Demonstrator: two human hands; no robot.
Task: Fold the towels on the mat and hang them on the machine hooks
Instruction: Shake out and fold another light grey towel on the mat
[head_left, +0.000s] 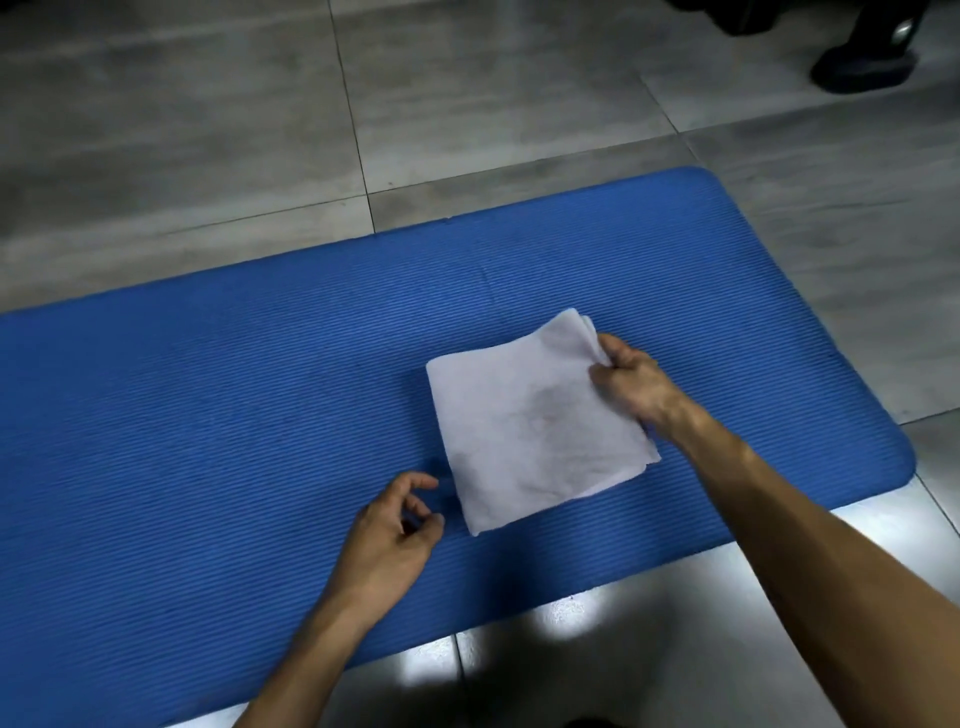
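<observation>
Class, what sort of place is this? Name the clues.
Probably a gym or exercise room: a ribbed blue foam exercise mat lies on a grey tiled floor, with a dark machine base at the far edge.

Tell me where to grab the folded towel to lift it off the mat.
Pinch the towel at its right edge, coming from the right, where the right hand already grips the stacked layers. The left hand could steady the near-left corner, probably keeping the fold together.

Dim, glare on near floor tiles (571, 618), wide-angle edge bending
</observation>
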